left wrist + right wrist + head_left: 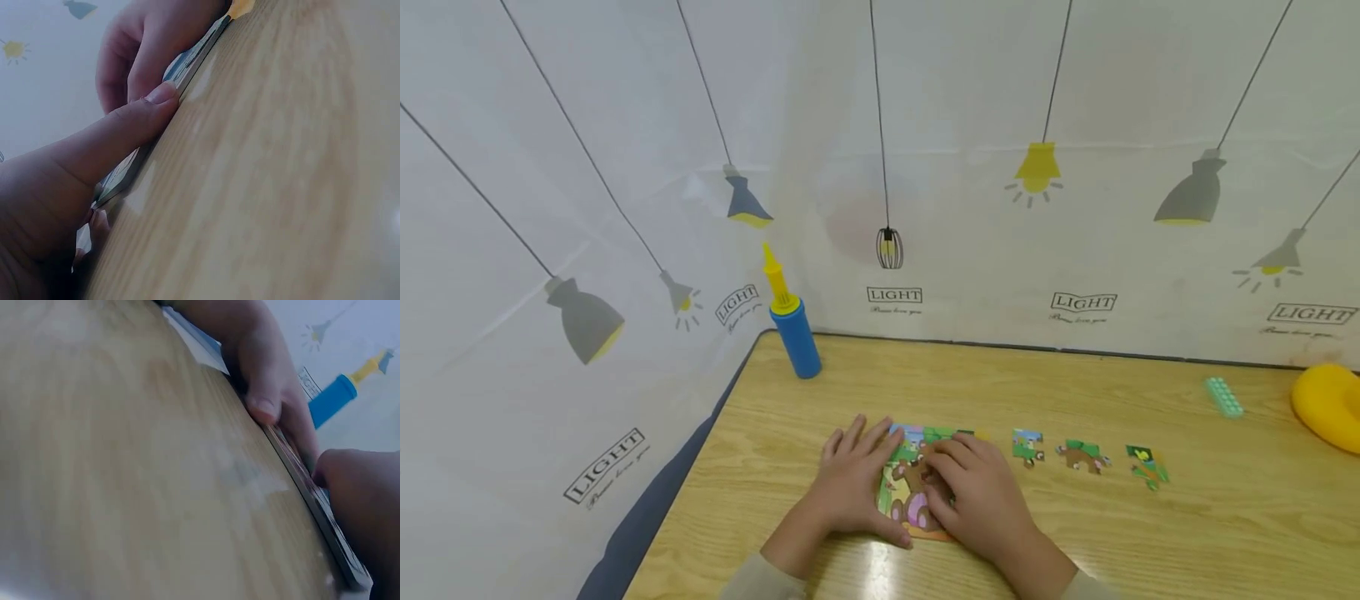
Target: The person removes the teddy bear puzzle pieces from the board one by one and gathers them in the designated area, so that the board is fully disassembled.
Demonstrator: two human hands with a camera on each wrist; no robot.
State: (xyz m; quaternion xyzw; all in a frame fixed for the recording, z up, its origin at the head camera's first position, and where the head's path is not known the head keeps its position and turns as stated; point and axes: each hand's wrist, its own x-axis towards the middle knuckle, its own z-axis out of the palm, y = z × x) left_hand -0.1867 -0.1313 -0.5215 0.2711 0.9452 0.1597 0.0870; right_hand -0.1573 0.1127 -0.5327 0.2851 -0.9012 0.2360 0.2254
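Note:
A jigsaw puzzle point(898, 492) with a brown bear picture lies flat on the wooden table. My left hand point(850, 487) rests along its left side with fingers spread; the fingertips touch the upper left part, and the thumb point(134, 119) lies against the near edge. Over the puzzle's right half, my right hand point(977, 492) has bent fingers and thumb low on the bear, pinching a puzzle piece mostly hidden beneath them. To the right lie three loose pieces: a blue-green one point(1027, 445), a brown-green one point(1082, 456) and a green one with yellow point(1146, 465).
A blue and yellow hand pump point(797, 337) stands at the table's back left corner. Toward the back right are a mint-green studded block point(1224, 397) and a yellow rounded object point(1330, 404). A lamp-patterned white curtain point(955, 275) borders the table behind and at left.

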